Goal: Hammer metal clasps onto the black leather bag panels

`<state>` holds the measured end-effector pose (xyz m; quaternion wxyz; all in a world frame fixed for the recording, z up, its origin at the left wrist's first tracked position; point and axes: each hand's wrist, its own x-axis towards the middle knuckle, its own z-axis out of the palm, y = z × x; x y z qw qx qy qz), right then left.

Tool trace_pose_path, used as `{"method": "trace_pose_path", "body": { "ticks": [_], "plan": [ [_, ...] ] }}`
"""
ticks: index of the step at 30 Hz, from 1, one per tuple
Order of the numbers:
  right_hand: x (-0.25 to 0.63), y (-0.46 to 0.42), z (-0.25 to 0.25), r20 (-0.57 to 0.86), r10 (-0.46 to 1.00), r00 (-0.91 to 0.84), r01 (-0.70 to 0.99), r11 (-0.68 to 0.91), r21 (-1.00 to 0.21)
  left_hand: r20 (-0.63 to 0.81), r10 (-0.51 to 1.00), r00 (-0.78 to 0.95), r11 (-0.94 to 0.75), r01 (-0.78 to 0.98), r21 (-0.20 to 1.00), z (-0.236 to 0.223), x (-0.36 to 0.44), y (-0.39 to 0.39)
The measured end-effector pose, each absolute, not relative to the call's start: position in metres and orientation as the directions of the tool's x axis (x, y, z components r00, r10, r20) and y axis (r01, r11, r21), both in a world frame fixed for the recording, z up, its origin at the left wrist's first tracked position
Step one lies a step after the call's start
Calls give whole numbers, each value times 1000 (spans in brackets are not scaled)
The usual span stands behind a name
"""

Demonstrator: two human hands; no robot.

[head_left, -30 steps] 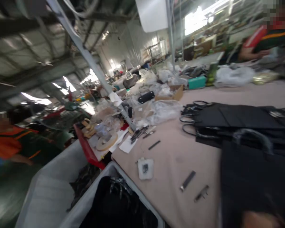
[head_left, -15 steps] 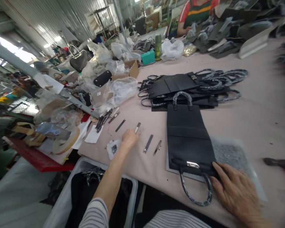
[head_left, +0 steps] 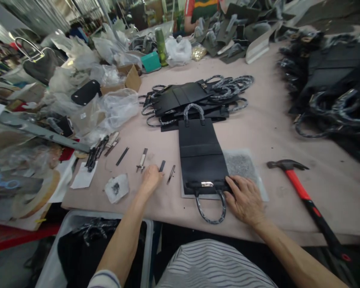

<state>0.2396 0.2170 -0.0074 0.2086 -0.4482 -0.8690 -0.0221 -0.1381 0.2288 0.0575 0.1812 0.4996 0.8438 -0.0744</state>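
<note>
A flat black bag panel [head_left: 200,154] with wrapped handles and a metal clasp [head_left: 207,184] lies on a grey mat [head_left: 243,164] before me. My right hand [head_left: 245,199] rests on its near edge beside the lower handle [head_left: 211,210], fingers spread flat. My left hand [head_left: 151,179] reaches to a small dark metal strip [head_left: 162,165] on the table, fingers curled over its near end. Another thin strip [head_left: 171,175] lies just right of it.
A red-handled hammer [head_left: 300,188] lies at the right. A stack of black bag panels [head_left: 195,96] sits beyond, more black bags [head_left: 330,88] at far right. Small tools [head_left: 142,159], plastic bags and boxes clutter the left. A bin [head_left: 78,248] stands below the table edge. A person [head_left: 198,10] works at the far end.
The view swung down and right onto the table. My left hand moved from one metal strip to another nearer the bag panel. My right hand stays on the panel's near edge.
</note>
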Motion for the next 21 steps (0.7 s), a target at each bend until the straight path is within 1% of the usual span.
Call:
{"method": "trace_pose_path", "body": {
  "ticks": [3,6,9,11,13,15,17,19,21],
  "plan": [
    [239,216,-3,371,779,-506,792,589,-157,-453,783,-427,488,872,22,63,-137,239],
    [239,216,-1,375,783,-497,788,588,-182,-457,788,-412,474,880,23,68,-136,238],
    [239,216,0,381,779,-499,779,595,-197,-369,834,-411,450,893,22,72,-129,228],
    [239,216,0,387,776,-499,775,599,-201,-279,886,-370,399,915,57,75,-117,217],
    [239,216,1,388,782,-488,778,591,-213,-221,940,-259,296,944,149,77,-101,207],
    [239,218,4,380,791,-479,776,584,-237,-187,978,-88,137,954,267,79,-81,197],
    [239,222,10,360,798,-483,766,584,-268,-148,985,90,-34,940,341,79,-61,192],
    [238,229,18,330,791,-515,745,603,-284,-129,974,186,-134,934,330,78,-44,190],
    [234,238,28,282,765,-579,715,642,-275,-142,966,218,-174,946,273,76,-34,193]
  ]
}}
